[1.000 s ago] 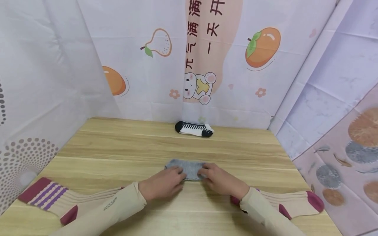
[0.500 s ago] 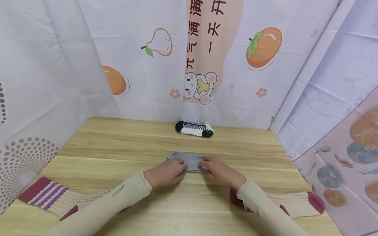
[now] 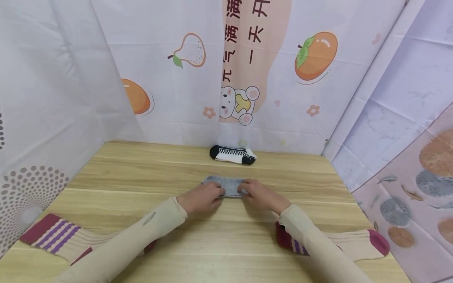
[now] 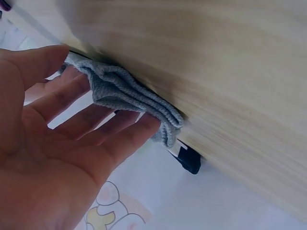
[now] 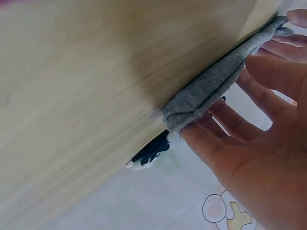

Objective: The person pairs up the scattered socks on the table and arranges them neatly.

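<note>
A folded grey sock (image 3: 231,186) lies flat on the wooden table in the middle of the head view. My left hand (image 3: 203,197) touches its left part and my right hand (image 3: 262,194) its right end. In the left wrist view, fairly straight fingers (image 4: 129,136) press against the layered grey cloth. Extended fingers (image 5: 206,143) touch the sock in the right wrist view too, with the thumb by its edge. Behind it on the table lies a black-and-white sock bundle (image 3: 232,154) with a checked band.
A cream sock with maroon and purple stripes (image 3: 60,236) lies at the left, partly under the left sleeve (image 3: 134,239). A similar cream sock (image 3: 361,244) lies at the right, partly covered by the right sleeve (image 3: 311,236). Printed curtains (image 3: 159,98) enclose the table's back and sides.
Both hands have moved forward over the table, away from the body, and the grey sock has slid along with them. The other socks have stayed in place.
</note>
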A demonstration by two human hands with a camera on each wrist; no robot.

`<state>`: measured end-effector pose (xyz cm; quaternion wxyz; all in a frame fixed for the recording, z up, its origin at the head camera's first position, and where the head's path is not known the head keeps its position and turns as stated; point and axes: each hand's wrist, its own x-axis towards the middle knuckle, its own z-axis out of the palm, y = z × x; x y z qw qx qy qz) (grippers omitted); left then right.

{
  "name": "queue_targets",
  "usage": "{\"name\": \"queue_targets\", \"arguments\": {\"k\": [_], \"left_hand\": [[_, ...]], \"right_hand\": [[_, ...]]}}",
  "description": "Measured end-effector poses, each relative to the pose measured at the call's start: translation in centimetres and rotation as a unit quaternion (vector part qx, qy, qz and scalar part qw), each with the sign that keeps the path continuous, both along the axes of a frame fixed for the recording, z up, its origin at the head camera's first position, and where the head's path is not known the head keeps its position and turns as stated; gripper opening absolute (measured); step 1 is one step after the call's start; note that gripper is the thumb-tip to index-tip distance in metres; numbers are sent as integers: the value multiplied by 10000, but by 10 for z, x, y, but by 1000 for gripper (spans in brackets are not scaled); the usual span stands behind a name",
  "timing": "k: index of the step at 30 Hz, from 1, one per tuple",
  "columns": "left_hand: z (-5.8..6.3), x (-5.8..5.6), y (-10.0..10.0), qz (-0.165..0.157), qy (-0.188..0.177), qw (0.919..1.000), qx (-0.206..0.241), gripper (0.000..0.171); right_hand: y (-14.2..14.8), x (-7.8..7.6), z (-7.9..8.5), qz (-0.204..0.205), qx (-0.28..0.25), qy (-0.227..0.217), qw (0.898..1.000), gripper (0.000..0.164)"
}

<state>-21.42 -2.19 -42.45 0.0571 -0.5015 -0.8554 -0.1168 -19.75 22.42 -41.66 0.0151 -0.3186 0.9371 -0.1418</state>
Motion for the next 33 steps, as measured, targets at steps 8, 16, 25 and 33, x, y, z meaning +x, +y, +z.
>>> {"name": "queue_targets", "arguments": {"k": [8, 16, 25, 33], "left_hand": [[3, -16, 3, 202, -162, 9996, -70, 8], [2, -38, 9, 499, -216, 9984, -158, 14], [-3, -63, 17, 472, -303, 9984, -80, 12], [2, -86, 22, 469, -426, 9980, 57, 11]], "right_hand": [[1, -19, 0, -76, -142, 53, 9999, 18], [3, -40, -4, -74, -240, 339, 9991, 14], [5, -61, -6, -403, -185, -20, 9990, 17], [8, -77, -8, -395, -210, 146, 9989, 16]]}}
